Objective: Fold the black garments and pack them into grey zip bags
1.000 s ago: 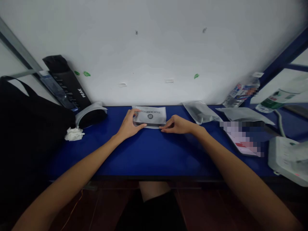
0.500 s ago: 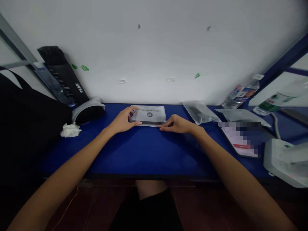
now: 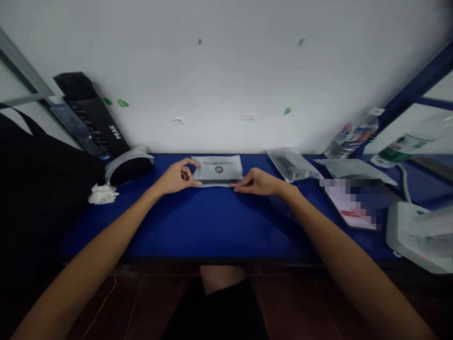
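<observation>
A frosted plastic bag printed ROCKBROS lies flat near the back edge of the blue table, with something dark inside along its front side. The bag's left edge is held by my left hand, its thumb on the front left corner and its index finger higher up the side, the other fingers curled. At the front right corner, my right hand pinches the bag's edge between thumb and fingers.
Right of the bag lie two more frosted bags, a phone and a white power strip. Plastic bottles stand behind. On the left are a crumpled tissue, a dark item in a pouch and a black bag.
My left hand has shifted slightly left, its fingertips moving off the bag's top toward its left edge. My right hand stays at the front right corner.
</observation>
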A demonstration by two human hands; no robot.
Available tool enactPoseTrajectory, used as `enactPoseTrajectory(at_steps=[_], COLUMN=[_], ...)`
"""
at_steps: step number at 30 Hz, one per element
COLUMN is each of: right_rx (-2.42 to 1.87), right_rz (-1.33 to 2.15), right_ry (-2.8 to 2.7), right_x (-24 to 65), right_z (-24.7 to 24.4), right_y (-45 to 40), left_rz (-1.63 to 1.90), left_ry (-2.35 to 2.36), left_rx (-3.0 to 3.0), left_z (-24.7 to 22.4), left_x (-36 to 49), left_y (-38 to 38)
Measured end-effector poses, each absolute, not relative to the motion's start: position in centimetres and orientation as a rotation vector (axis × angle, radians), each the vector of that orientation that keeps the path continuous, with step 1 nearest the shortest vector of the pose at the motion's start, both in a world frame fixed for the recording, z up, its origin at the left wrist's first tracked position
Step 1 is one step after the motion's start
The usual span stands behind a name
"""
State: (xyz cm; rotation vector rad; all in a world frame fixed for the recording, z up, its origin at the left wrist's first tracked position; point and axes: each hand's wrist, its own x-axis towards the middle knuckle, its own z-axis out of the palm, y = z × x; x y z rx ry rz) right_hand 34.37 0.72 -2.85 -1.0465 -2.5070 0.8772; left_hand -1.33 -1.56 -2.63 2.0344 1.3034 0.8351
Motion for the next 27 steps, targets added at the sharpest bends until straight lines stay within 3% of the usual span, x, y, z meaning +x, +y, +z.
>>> enactPoseTrajectory(at_steps=[27], right_rx=[-1.030], right_rz=[0.954], right_ry=[-2.470], right_x=[33.9], right_z=[-2.9], right_y=[0.7], left_rz=[0.889], left_ry=[1.284], left_rx=[2.061], left_z=[-3.5], left_x=[0.4], left_y=[-1.8])
